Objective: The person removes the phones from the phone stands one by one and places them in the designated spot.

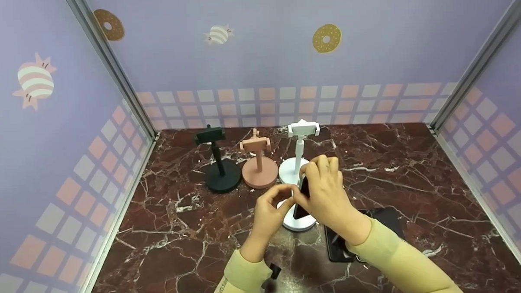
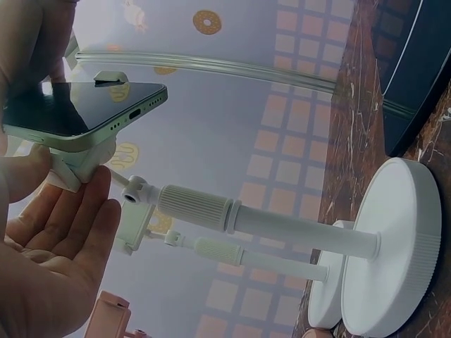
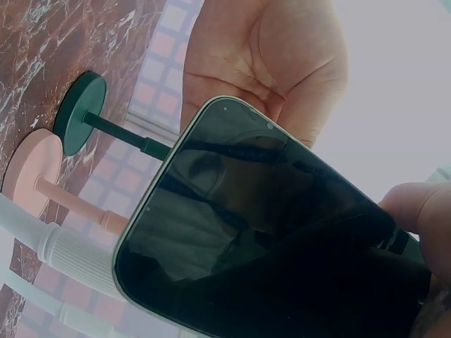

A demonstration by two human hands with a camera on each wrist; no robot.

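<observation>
A smartphone (image 3: pixel 261 225) with a dark glossy screen and pale frame sits at the holder of the near white phone stand (image 2: pixel 303 236). My right hand (image 1: pixel 327 192) grips the phone by its edges, the thumb at one side in the right wrist view. From the other side, my left hand (image 1: pixel 269 211) pinches the stand's white clamp (image 2: pixel 74 169) under the phone between thumb and fingers. The stand's round base (image 1: pixel 300 224) rests upright on the table. In the head view, the hands hide the clamp and much of the phone.
Behind the hands stand a black phone stand (image 1: pixel 222 176), a pink one (image 1: pixel 260 172) and another white one (image 1: pixel 303 130). Dark flat devices (image 1: pixel 386 218) lie on the marbled table (image 1: pixel 181 240) under the right forearm. Patterned walls (image 1: pixel 261 55) enclose the table.
</observation>
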